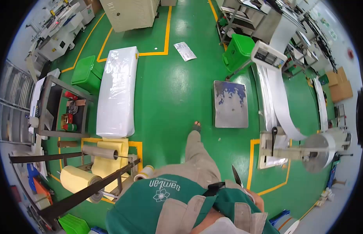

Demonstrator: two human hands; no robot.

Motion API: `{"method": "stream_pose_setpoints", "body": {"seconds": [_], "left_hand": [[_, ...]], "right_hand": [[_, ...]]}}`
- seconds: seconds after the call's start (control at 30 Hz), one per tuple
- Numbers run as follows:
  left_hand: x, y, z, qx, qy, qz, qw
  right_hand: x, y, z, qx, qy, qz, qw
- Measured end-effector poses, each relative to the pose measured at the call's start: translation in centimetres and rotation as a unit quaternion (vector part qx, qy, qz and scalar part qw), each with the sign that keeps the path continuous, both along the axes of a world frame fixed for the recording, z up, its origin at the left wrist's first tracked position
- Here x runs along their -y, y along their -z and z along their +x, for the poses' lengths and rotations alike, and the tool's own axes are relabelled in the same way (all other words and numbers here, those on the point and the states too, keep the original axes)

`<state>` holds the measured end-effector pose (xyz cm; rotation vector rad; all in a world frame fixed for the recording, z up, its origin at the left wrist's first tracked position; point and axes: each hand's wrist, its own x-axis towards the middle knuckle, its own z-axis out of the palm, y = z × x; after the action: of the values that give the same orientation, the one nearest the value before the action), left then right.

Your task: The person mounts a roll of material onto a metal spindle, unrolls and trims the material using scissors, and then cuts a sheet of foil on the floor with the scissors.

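Observation:
At the lower right, my right hand (257,201) is beside my body, partly hidden by my sleeve. Its fingers are closed around what looks like a pair of scissors (237,176), with the dark pointed blade sticking up and forward. My left hand does not show. Below the camera are my green shirt (150,195) with beige straps and my beige trousers. One foot (196,126) is out in front on the green floor.
Left of me, a metal rack (72,197) carries yellow rolls (80,181). Ahead lie a white wrapped block (118,89) and a paper sheet (185,51). To the right are a floor scale (230,105), a green bin (239,51) and a machine roll (319,152) with a white web.

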<state>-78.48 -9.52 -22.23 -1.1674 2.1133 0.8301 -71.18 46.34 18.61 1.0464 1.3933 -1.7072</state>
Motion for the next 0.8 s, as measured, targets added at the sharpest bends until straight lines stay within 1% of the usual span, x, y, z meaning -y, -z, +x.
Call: {"method": "stream_pose_setpoints", "body": {"seconds": [0.07,0.13,0.17,0.2,0.23,0.27,0.33,0.37,0.4,0.47,0.5,0.57,0.6,0.63,0.67,0.7,0.73,0.77,0.8], "left_hand": [[-4.8,0.4,-4.8,0.007,0.005,0.059,0.998],[-9.0,-0.2,-9.6,0.004,0.015,0.101,0.995],[-10.9,-0.7,-12.8,-0.019,0.010,0.118,0.993],[-12.4,-0.9,-16.7,-0.056,-0.001,0.133,0.990],[-13.5,-1.3,-21.7,-0.109,-0.017,0.145,0.983],[-14.7,-1.7,-26.9,-0.177,-0.041,0.154,0.971],[-17.9,-5.1,-38.7,-0.308,-0.110,0.158,0.932],[-19.4,-8.1,-44.2,-0.342,-0.120,0.173,0.916],[-20.4,-8.2,-49.2,-0.343,-0.132,0.182,0.912],[-21.2,-7.5,-58.2,-0.344,-0.145,0.197,0.906],[-21.7,-6.6,-62.3,-0.308,-0.146,0.203,0.918],[-22.7,-3.5,-70.3,-0.230,-0.140,0.218,0.938],[-22.2,-0.6,-73.6,-0.181,-0.084,0.170,0.965],[-21.9,3.6,-77.5,-0.137,-0.032,0.128,0.982],[-22.7,8.0,-81.7,-0.097,0.013,0.088,0.991],[-22.9,11.3,-85.4,-0.085,0.104,0.017,0.991],[-23.6,12.2,-88.8,-0.075,0.152,-0.014,0.985],[-25.1,12.7,-92.8,-0.067,0.203,-0.043,0.976],[-26.5,14.9,-96.3,-0.106,0.200,-0.047,0.973]], "right_hand": [[-5.1,2.3,-8.5,-0.048,-0.099,0.037,0.993],[-8.6,5.6,-16.9,-0.097,-0.185,0.058,0.976],[-9.6,6.9,-22.2,-0.181,-0.086,-0.020,0.980],[-10.5,7.0,-28.7,-0.202,-0.148,0.052,0.967],[-10.0,6.7,-34.2,-0.199,-0.046,0.047,0.978],[-12.3,11.3,-38.4,-0.259,-0.092,0.071,0.959],[-14.3,16.0,-47.3,-0.185,-0.168,0.142,0.958],[-14.1,18.3,-50.4,-0.188,-0.223,0.222,0.930],[-14.0,20.6,-54.5,-0.197,-0.274,0.301,0.892],[-14.1,26.4,-60.4,-0.245,-0.381,0.351,0.820],[-12.5,26.1,-63.1,-0.269,-0.363,0.351,0.820],[-11.7,32.9,-67.1,-0.246,-0.259,0.311,0.880],[-10.5,33.0,-68.9,-0.235,-0.229,0.315,0.890],[-9.4,32.2,-71.9,-0.228,-0.204,0.325,0.895],[-9.2,33.0,-74.5,-0.243,-0.213,0.385,0.864],[-8.7,32.3,-78.4,-0.232,-0.186,0.382,0.875],[-8.0,32.3,-80.9,-0.212,-0.155,0.370,0.891],[-8.2,34.5,-82.9,-0.184,-0.115,0.355,0.909],[-8.4,37.2,-85.3,-0.161,-0.070,0.342,0.923]]}}
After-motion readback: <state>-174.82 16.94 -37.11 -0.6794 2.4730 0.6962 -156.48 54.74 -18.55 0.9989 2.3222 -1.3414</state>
